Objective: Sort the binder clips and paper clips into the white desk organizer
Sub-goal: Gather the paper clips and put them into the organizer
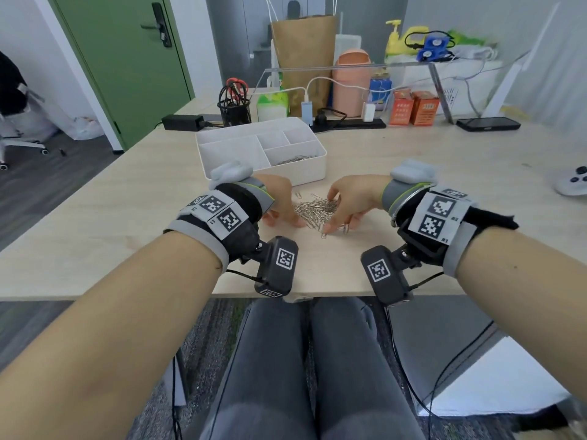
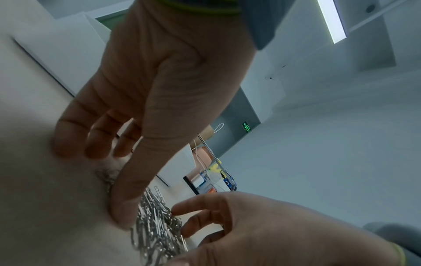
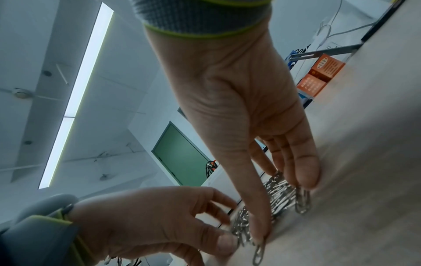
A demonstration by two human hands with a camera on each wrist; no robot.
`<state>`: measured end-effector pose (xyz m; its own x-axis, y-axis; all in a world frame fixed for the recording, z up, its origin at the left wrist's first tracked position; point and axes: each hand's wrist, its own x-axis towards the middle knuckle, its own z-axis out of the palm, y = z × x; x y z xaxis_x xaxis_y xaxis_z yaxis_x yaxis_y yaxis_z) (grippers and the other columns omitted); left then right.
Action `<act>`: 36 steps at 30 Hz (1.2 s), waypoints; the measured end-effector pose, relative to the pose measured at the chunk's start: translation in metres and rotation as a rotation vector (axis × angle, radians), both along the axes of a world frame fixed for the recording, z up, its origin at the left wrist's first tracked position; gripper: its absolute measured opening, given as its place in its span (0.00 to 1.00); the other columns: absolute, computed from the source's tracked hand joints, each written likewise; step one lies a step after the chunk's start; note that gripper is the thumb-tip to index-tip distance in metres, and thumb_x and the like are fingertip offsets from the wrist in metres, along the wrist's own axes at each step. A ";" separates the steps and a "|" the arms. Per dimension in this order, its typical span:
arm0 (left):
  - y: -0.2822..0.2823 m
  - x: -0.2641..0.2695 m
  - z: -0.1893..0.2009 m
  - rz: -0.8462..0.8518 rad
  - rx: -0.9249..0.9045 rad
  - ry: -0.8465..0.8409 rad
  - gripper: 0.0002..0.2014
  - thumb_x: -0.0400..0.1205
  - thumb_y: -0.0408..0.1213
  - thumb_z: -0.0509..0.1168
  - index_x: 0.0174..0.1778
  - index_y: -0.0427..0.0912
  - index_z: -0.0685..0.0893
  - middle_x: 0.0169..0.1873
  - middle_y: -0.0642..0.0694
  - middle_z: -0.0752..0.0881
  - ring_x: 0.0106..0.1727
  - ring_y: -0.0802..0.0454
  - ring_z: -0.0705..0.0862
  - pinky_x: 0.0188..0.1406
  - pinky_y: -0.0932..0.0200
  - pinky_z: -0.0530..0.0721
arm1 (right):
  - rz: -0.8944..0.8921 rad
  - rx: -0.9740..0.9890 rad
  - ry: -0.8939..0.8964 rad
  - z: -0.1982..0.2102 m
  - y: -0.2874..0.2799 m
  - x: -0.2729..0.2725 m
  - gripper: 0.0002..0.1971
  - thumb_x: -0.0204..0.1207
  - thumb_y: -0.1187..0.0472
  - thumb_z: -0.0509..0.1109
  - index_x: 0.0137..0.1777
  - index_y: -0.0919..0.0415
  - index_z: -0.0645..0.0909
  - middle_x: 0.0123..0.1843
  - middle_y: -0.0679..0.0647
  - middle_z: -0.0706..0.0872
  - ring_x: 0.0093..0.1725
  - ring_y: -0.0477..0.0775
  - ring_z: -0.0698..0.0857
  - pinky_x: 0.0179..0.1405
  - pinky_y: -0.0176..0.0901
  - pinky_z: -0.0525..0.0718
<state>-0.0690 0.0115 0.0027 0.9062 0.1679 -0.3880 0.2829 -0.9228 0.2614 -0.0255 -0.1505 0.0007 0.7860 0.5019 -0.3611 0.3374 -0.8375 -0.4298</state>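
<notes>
Head view showed some paper clips already in the near right compartment of the organizer (image 1: pixel 298 173). A pile of paper clips (image 1: pixel 314 209) remained on the table just in front, raked between the left hand (image 1: pixel 279 201) and right hand (image 1: pixel 352 201), both with relaxed fingers gripping nothing. No binder clips were visible.

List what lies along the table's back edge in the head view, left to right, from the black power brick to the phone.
Black power brick → black mesh pen cup → green-and-white pack → pink bin → white charger → two orange boxes → black phone.
</notes>
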 end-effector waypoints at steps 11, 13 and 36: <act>-0.010 0.002 0.003 -0.232 0.076 -0.026 0.35 0.71 0.49 0.75 0.75 0.51 0.72 0.53 0.47 0.88 0.43 0.52 0.86 0.60 0.58 0.82 | 0.103 -0.056 0.030 -0.003 0.003 0.007 0.53 0.59 0.46 0.83 0.81 0.53 0.58 0.64 0.64 0.82 0.39 0.56 0.82 0.45 0.45 0.87; -0.010 -0.001 0.005 -0.252 0.050 -0.059 0.36 0.71 0.48 0.76 0.75 0.50 0.72 0.55 0.51 0.85 0.48 0.53 0.84 0.64 0.58 0.78 | 0.115 -0.054 0.018 -0.004 0.007 0.005 0.48 0.60 0.46 0.83 0.78 0.54 0.64 0.64 0.64 0.83 0.39 0.56 0.82 0.45 0.45 0.88; -0.014 0.006 -0.009 -0.133 -0.092 -0.074 0.19 0.78 0.41 0.71 0.60 0.34 0.82 0.50 0.40 0.88 0.37 0.48 0.85 0.46 0.60 0.86 | 0.049 0.187 0.073 -0.010 0.014 0.010 0.17 0.67 0.66 0.80 0.53 0.64 0.78 0.46 0.65 0.87 0.32 0.53 0.86 0.33 0.40 0.90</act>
